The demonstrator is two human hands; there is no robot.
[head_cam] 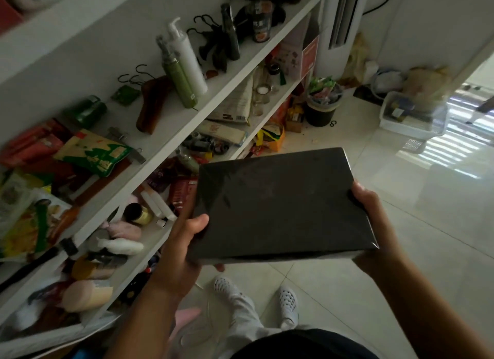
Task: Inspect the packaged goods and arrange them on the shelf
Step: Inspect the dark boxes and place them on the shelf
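So there's just one box (pixel 275 206) in play, a flat dark one sealed in glossy film. It's held out level over the floor, just beside the white shelf (pixel 165 142). Two hands are on it, one per short end: the left hand (pixel 179 251) has its thumb on top and fingers underneath, and the right hand (pixel 374 219) curls round the opposite edge. It looks stiff and not fragile, but that wrap probably gets slippery, so I'd keep supporting it from below. Weight's hard to call. I count three shelf boards, all cluttered.
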